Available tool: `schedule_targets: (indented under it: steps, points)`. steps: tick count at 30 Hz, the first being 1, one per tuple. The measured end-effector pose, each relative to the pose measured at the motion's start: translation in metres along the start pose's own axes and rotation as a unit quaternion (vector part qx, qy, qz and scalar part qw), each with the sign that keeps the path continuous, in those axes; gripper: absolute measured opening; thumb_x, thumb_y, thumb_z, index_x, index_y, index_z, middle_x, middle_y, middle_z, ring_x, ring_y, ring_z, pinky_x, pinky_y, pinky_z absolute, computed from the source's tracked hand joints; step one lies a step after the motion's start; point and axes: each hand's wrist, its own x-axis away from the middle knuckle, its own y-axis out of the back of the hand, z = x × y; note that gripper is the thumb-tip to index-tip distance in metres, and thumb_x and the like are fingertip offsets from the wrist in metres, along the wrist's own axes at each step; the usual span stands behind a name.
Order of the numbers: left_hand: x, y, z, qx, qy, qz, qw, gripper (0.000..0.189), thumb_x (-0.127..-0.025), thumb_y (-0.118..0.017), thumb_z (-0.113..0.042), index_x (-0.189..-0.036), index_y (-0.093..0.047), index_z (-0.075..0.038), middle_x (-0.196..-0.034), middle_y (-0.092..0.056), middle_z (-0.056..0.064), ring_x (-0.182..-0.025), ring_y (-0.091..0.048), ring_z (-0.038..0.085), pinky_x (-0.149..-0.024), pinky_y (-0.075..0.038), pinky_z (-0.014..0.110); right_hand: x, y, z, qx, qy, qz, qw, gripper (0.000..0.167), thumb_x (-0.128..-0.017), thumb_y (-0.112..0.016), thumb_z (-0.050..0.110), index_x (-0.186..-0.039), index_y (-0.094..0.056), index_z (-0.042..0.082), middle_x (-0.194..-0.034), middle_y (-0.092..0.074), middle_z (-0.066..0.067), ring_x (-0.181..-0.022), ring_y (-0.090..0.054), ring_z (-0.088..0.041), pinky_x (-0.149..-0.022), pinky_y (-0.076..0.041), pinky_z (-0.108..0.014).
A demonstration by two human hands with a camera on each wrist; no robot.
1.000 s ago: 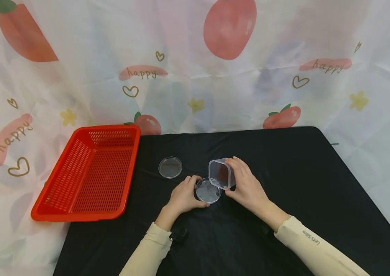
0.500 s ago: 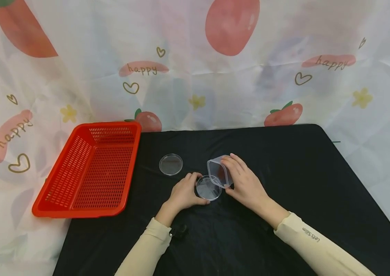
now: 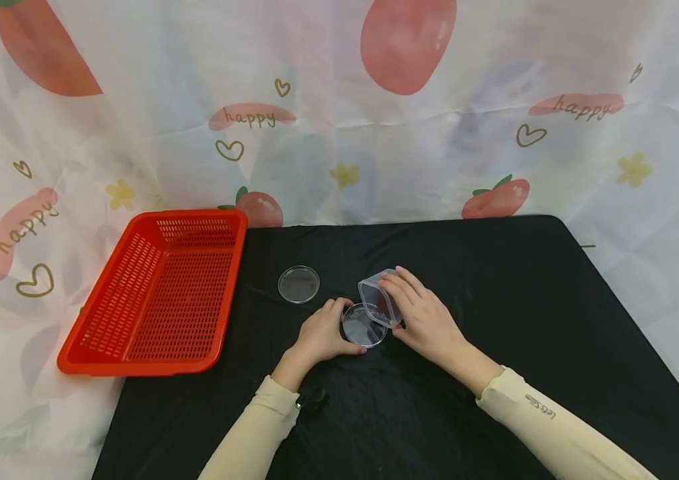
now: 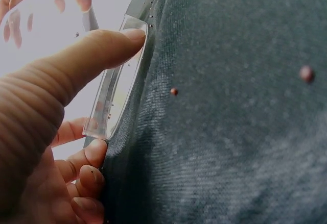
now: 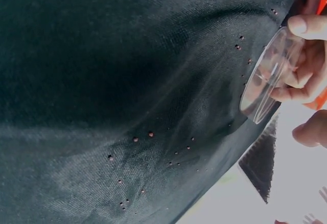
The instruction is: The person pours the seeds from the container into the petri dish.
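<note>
My left hand (image 3: 319, 333) holds a clear round petri dish (image 3: 365, 328) by its sides, thumb at the near edge and fingers at the far edge. The dish (image 4: 103, 106) rests on the black cloth, and a few tiny dark specks show in it in the left wrist view. My right hand (image 3: 431, 325) grips a clear, squarish plastic container (image 3: 377, 299), tipped with its mouth leftward and down over the dish's right part. What the container holds cannot be made out. A second clear round dish or lid (image 3: 299, 285) lies flat behind my left hand.
Small reddish-brown beads (image 5: 151, 134) are scattered on the black cloth (image 5: 76, 81) near the dish. An orange-red perforated basket (image 3: 219, 320) stands on the left. Behind the table hangs a white curtain (image 3: 315, 60) printed with fruit.
The container in my right hand has tipped further over and shifted slightly left across the dish. My left hand keeps its hold on the dish. The head view has shifted a little.
</note>
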Motion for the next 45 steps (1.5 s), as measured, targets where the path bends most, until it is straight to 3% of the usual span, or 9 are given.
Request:
schedule_targets:
  steps: [8, 26, 45]
  points:
    - [0.0004, 0.0002, -0.0011, -0.004, 0.004, 0.005, 1.0, 0.089, -0.068, -0.093, -0.054, -0.141, -0.053, -0.022, -0.11, -0.057, -0.002, -0.092, -0.057, 0.014, -0.075, -0.049, 0.034, 0.0012, -0.0001, 0.0017, 0.006, 0.007, 0.019, 0.9998, 0.097, -0.069, -0.093, 0.01, -0.152, -0.044, 0.011, -0.159, -0.045, -0.009, -0.154, -0.032, -0.032, -0.104, -0.049, -0.053]
    - [-0.0008, 0.0013, 0.0001, -0.005, 0.0, 0.006, 1.0, 0.09, -0.068, -0.093, -0.054, -0.141, -0.053, -0.022, -0.111, -0.058, -0.002, -0.092, -0.058, 0.014, -0.074, -0.049, 0.034, -0.0029, -0.0007, 0.0023, 0.012, 0.02, 0.018, 0.9996, 0.092, -0.071, -0.086, 0.005, -0.153, -0.044, 0.013, -0.16, -0.045, -0.007, -0.155, -0.031, -0.03, -0.104, -0.048, -0.052]
    - [-0.0003, 0.0024, -0.0023, -0.002, 0.005, 0.008, 1.0, 0.091, -0.068, -0.094, -0.053, -0.142, -0.052, -0.02, -0.112, -0.059, 0.0, -0.095, -0.059, 0.016, -0.076, -0.05, 0.036, -0.0019, 0.0009, 0.004, 0.021, 0.032, 0.034, 0.9987, 0.098, -0.069, -0.091, 0.006, -0.155, -0.043, 0.013, -0.162, -0.043, -0.007, -0.155, -0.029, -0.03, -0.105, -0.047, -0.052]
